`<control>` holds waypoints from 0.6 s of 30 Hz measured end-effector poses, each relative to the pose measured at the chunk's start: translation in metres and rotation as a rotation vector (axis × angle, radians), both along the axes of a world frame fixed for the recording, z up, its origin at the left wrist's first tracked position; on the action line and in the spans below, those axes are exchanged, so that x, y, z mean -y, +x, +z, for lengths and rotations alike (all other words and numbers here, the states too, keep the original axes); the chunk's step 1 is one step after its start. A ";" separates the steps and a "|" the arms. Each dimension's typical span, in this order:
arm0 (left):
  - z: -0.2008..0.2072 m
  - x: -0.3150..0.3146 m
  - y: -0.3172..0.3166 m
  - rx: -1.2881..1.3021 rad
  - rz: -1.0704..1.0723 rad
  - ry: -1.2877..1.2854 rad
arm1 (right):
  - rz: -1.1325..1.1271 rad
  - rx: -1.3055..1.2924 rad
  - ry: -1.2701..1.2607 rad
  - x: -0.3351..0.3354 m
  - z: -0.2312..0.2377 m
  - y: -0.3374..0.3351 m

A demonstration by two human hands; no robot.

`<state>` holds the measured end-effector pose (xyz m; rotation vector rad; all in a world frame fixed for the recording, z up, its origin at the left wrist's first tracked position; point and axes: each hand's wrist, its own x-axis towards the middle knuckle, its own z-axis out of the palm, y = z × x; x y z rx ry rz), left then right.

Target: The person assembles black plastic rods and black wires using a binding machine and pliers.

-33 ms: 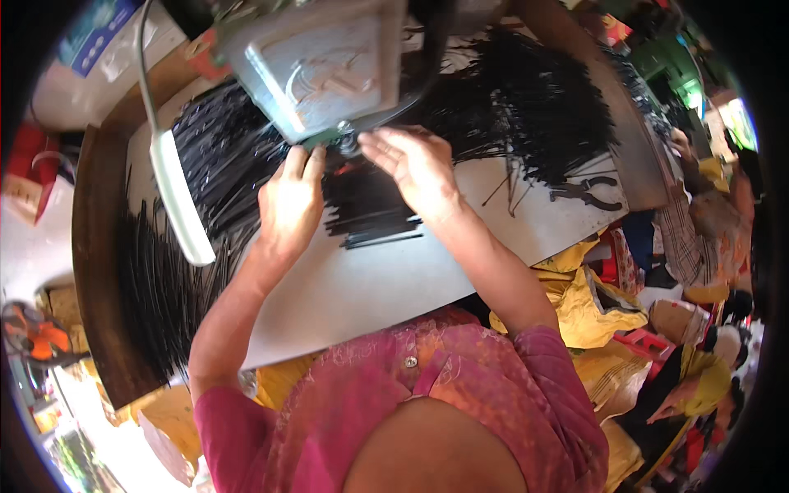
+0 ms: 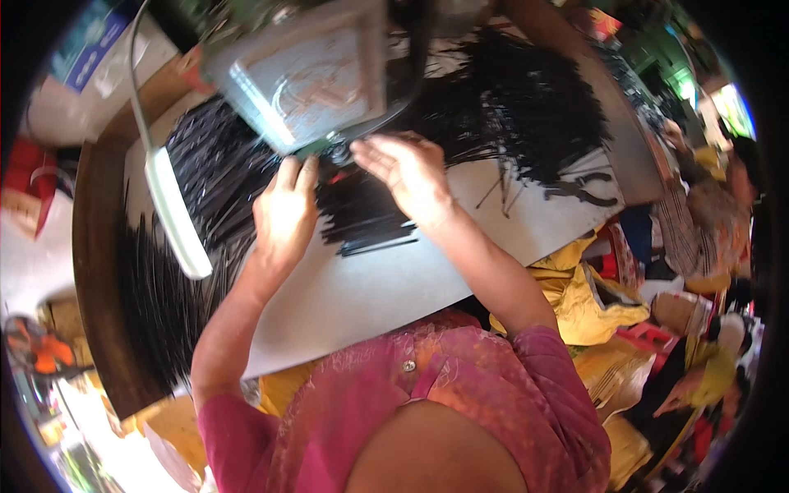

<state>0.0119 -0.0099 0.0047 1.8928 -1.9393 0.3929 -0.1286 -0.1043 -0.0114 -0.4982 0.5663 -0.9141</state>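
My left hand (image 2: 285, 214) is at the lower edge of a machine with a pale metal plate (image 2: 308, 78). Its fingers point forward and press together there; what they hold, if anything, is hidden. Across from it my right hand (image 2: 408, 177) has its fingers stretched toward a small round metal part (image 2: 339, 150) under the plate. No object shows in that hand. Between my forearms lies a bundle of short black rods (image 2: 366, 218) on the light tabletop (image 2: 329, 304). Long thin black strips (image 2: 209, 164) are heaped left of the machine.
A white lamp (image 2: 177, 214) on a bent arm hangs over the left heap. Another black heap (image 2: 534, 107) lies at the right, near black-handled pliers (image 2: 583, 189). Raised wooden edges (image 2: 103, 271) border the table. Yellow bags (image 2: 575, 304) stand at the right; another person (image 2: 690, 222) sits beyond.
The view has shifted a little, so the machine and lamp appear slightly farther left and lower. Both hands keep nearly the same place by the machine.
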 end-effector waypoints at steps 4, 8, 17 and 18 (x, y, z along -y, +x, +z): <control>0.007 0.007 -0.005 -0.191 -0.020 0.032 | -0.064 0.070 0.015 0.007 -0.011 -0.004; 0.013 -0.006 0.021 -1.074 0.015 0.356 | -0.074 0.148 -0.033 0.002 -0.009 -0.002; 0.011 -0.018 0.003 -1.560 -0.066 0.579 | -0.121 0.011 -0.002 -0.004 0.003 -0.054; 0.013 -0.016 -0.003 -1.545 -0.090 0.600 | -0.122 0.006 -0.006 -0.006 0.004 -0.062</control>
